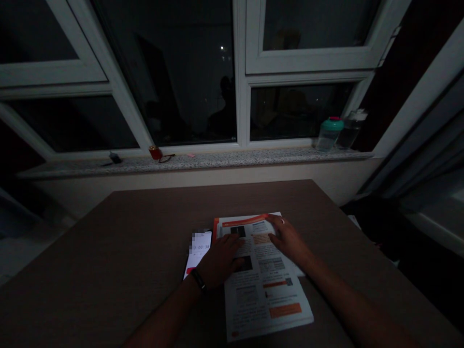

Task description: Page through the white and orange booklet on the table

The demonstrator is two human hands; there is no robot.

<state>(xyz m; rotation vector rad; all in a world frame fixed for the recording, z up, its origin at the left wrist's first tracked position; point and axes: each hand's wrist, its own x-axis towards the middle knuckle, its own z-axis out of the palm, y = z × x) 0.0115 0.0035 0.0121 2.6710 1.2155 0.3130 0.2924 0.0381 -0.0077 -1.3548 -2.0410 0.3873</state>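
A printed magazine or booklet (266, 290) with orange bands, pictures and columns of text lies on the brown table. My left hand (221, 258) rests flat on its left side, fingers spread over the page, with a dark band (198, 280) around the wrist. At the upper right edge of the page is my right hand (288, 239), thumb and fingers apart and touching the paper. A ring shows on one of its fingers. Just left of my left hand lies a phone (199, 249), its lit screen showing a timer, partly covered by that hand.
Beyond the table (152, 232) runs a speckled stone windowsill (217, 159). On it stand a teal-lidded bottle (329, 133), a clear bottle (351, 129), a small red container (155, 153) and a small dark object (115, 157). Curtains (431, 130) hang at right. The room is dim.
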